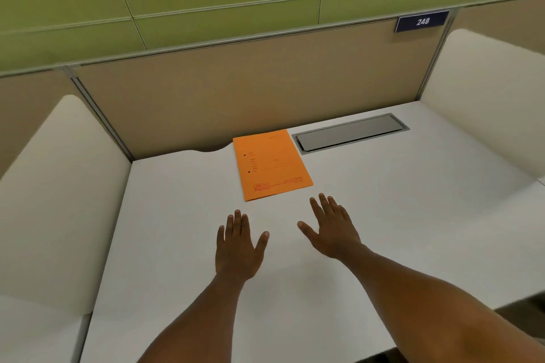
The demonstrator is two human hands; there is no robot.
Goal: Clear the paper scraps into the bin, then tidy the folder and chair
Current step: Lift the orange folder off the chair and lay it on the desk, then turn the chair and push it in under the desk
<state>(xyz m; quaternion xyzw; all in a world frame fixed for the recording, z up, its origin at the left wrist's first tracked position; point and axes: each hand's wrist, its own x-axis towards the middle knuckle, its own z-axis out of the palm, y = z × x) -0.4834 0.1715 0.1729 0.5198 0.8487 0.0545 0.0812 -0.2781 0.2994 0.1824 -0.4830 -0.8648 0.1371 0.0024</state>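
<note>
An orange folder lies closed at the back of a white desk, beside a grey hatch, as the left hand and right hand hover nearby, fingers spread, empty, below sign 248.

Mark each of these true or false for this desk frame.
1. The folder lies flat on the desk. True.
2. The right hand grips the folder. False: it is open, short of the folder's near edge.
3. Paper scraps litter the desk. False: none show.
4. The left hand is open and holds nothing. True.
5. The metal flap sits left of the folder. False: it is to its right.
</note>
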